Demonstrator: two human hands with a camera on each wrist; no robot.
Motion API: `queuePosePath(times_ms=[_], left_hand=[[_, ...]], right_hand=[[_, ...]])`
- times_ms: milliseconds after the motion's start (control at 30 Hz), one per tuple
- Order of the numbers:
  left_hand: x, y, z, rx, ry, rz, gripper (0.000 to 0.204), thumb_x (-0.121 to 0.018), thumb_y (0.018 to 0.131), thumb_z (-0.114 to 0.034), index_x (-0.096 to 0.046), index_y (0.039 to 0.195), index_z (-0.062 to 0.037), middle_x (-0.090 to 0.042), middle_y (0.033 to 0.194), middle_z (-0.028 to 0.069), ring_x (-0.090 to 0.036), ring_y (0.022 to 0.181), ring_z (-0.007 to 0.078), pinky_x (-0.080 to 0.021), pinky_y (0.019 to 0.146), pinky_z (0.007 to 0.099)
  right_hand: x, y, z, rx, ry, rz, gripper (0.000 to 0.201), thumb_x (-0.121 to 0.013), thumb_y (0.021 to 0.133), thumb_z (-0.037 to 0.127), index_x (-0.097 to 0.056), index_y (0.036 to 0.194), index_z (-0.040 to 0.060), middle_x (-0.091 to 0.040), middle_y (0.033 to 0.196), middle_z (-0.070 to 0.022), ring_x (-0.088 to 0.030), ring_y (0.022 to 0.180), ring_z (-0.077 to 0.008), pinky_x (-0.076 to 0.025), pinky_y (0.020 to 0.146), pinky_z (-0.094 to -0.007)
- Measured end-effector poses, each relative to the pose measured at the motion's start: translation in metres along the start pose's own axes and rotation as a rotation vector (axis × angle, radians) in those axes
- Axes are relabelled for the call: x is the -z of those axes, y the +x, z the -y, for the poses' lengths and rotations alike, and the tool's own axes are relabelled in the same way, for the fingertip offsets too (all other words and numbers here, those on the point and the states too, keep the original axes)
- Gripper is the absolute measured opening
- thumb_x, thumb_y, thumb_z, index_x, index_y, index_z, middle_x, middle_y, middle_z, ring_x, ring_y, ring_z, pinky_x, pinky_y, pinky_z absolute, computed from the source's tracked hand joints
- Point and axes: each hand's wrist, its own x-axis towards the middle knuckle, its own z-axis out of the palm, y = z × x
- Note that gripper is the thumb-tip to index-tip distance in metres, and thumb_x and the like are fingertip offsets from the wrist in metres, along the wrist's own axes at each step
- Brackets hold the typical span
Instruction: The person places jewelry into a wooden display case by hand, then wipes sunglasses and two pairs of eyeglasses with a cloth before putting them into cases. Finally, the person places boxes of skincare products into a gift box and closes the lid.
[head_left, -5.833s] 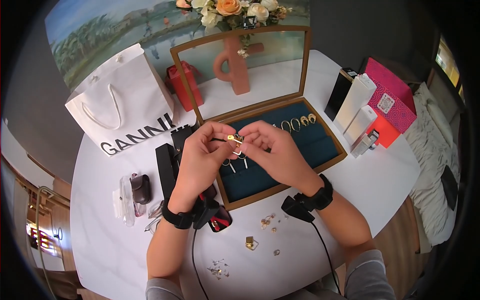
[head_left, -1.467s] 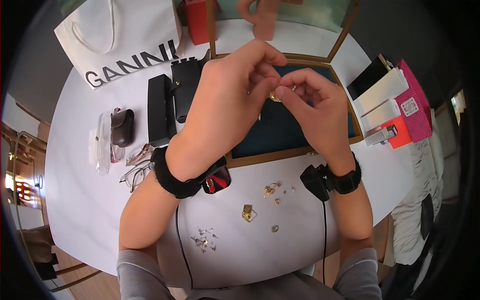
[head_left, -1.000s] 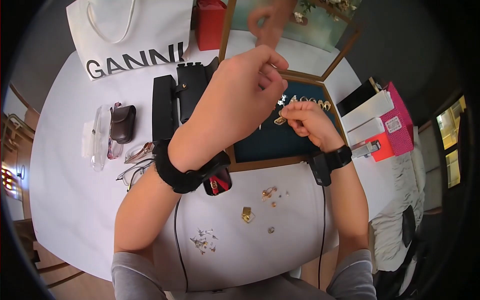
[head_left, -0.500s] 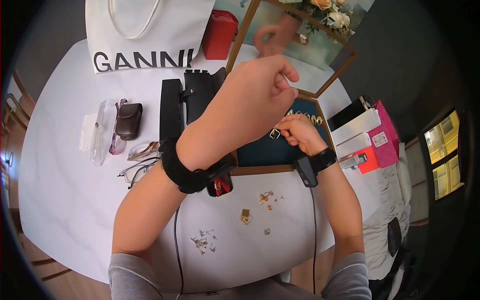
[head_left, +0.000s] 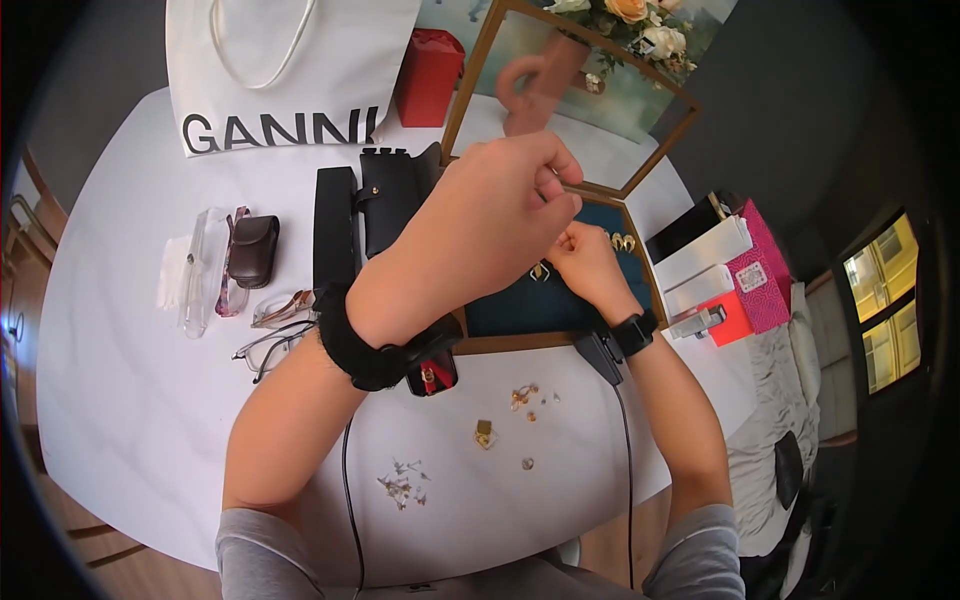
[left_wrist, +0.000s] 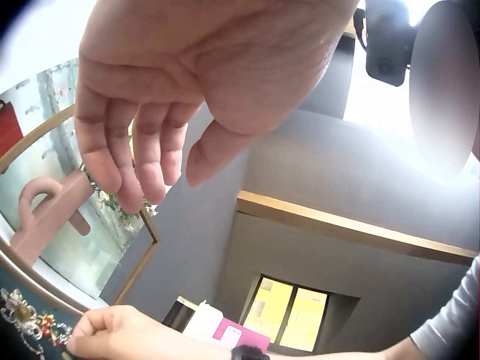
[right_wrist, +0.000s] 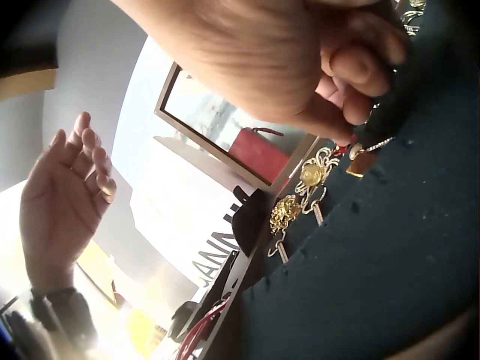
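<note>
My right hand (head_left: 590, 265) reaches low over the dark teal lining (head_left: 500, 314) of an open wooden jewellery case (head_left: 530, 344). Its thumb and fingers pinch the top of an earring (head_left: 540, 272) with a square gold-toned drop, which lies against the lining. In the right wrist view the gold drop (right_wrist: 361, 163) shows just below the fingertips. Above the case my left hand (head_left: 510, 200) is raised, fingers loosely bent and holding nothing. Gold hoop earrings (head_left: 623, 242) sit in a row to the right. Ornate gold earrings (right_wrist: 313, 174) are set beside the right hand, largely hidden by the left hand in the head view.
Loose gold jewellery (head_left: 522, 396), a square gold piece (head_left: 484, 433), a ring (head_left: 527, 464) and silver studs (head_left: 403, 484) lie in front. Eyeglasses (head_left: 275, 340), a brown case (head_left: 254, 250) and a black box (head_left: 336, 225) are left. Upright boxes (head_left: 700, 270) stand right; the glass lid (head_left: 600, 120) is raised.
Earlier both hands held the jewellery together above the case. The left hand has let go and stays raised, while the right has carried the earring down to the lining and shifted slightly left.
</note>
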Motion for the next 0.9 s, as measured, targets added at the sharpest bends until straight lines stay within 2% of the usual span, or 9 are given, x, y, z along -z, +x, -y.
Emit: queuePosePath(times_ms=[267, 367, 467, 533, 733, 867, 900], left_hand=[[-0.005, -0.001, 0.001, 0.034, 0.034, 0.046, 0.017, -0.067, 0.091, -0.008, -0.065, 0.105, 0.0024, -0.063, 0.081, 0.0018, -0.058, 0.072, 0.0070, -0.050, 0.067, 0.0225], [-0.005, -0.001, 0.002, 0.051, 0.034, 0.052, 0.017, -0.067, 0.091, -0.008, -0.065, 0.104, 0.0024, -0.063, 0.081, 0.0020, -0.058, 0.072, 0.0070, -0.049, 0.066, 0.0225], [-0.007, 0.000, 0.006, 0.039, 0.061, 0.048, 0.017, -0.067, 0.091, -0.007, -0.065, 0.104, 0.0029, -0.063, 0.081, 0.0021, -0.058, 0.071, 0.0071, -0.049, 0.066, 0.0225], [-0.008, -0.001, 0.007, 0.031, 0.066, 0.049, 0.017, -0.067, 0.091, -0.007, -0.065, 0.104, 0.0031, -0.063, 0.081, 0.0021, -0.058, 0.071, 0.0072, -0.049, 0.065, 0.0225], [-0.011, -0.001, 0.011, 0.002, 0.092, 0.046, 0.017, -0.067, 0.091, -0.007, -0.065, 0.104, 0.0031, -0.063, 0.081, 0.0022, -0.058, 0.070, 0.0068, -0.049, 0.064, 0.0224], [-0.011, -0.001, 0.010, 0.017, 0.078, 0.054, 0.017, -0.067, 0.091, -0.007, -0.065, 0.105, 0.0031, -0.063, 0.080, 0.0016, -0.057, 0.070, 0.0064, -0.048, 0.064, 0.0223], [-0.011, -0.001, 0.009, 0.017, 0.078, 0.054, 0.017, -0.067, 0.091, -0.007, -0.065, 0.105, 0.0031, -0.063, 0.080, 0.0016, -0.057, 0.070, 0.0064, -0.048, 0.064, 0.0223]], right_hand=[[-0.002, -0.017, 0.001, -0.020, -0.018, 0.121, 0.027, -0.081, 0.080, 0.023, -0.064, 0.077, 0.0015, -0.067, 0.072, -0.0103, -0.064, 0.066, -0.0205, -0.050, 0.064, -0.0331], [-0.003, -0.015, -0.006, -0.004, -0.006, 0.130, 0.026, -0.081, 0.080, 0.021, -0.063, 0.078, 0.0020, -0.066, 0.072, -0.0084, -0.062, 0.066, -0.0178, -0.050, 0.064, -0.0317], [0.000, -0.012, -0.012, 0.025, 0.142, 0.163, 0.024, -0.081, 0.080, 0.018, -0.063, 0.077, 0.0021, -0.065, 0.073, -0.0055, -0.062, 0.068, -0.0143, -0.049, 0.064, -0.0298], [0.004, -0.009, -0.011, -0.046, 0.154, 0.187, 0.021, -0.080, 0.080, 0.014, -0.063, 0.077, 0.0019, -0.065, 0.074, -0.0038, -0.060, 0.069, -0.0114, -0.049, 0.064, -0.0280], [0.002, -0.013, -0.011, -0.011, 0.188, 0.160, 0.022, -0.080, 0.081, 0.015, -0.064, 0.077, 0.0011, -0.065, 0.072, -0.0039, -0.060, 0.068, -0.0103, -0.048, 0.062, -0.0274], [0.002, -0.011, -0.013, -0.053, 0.225, 0.193, 0.022, -0.081, 0.080, 0.015, -0.064, 0.079, 0.0008, -0.064, 0.072, -0.0038, -0.060, 0.066, -0.0106, -0.048, 0.062, -0.0273], [0.003, -0.013, -0.009, -0.036, 0.150, 0.192, 0.022, -0.080, 0.080, 0.015, -0.064, 0.080, 0.0006, -0.066, 0.073, -0.0050, -0.061, 0.067, -0.0117, -0.049, 0.063, -0.0279]])
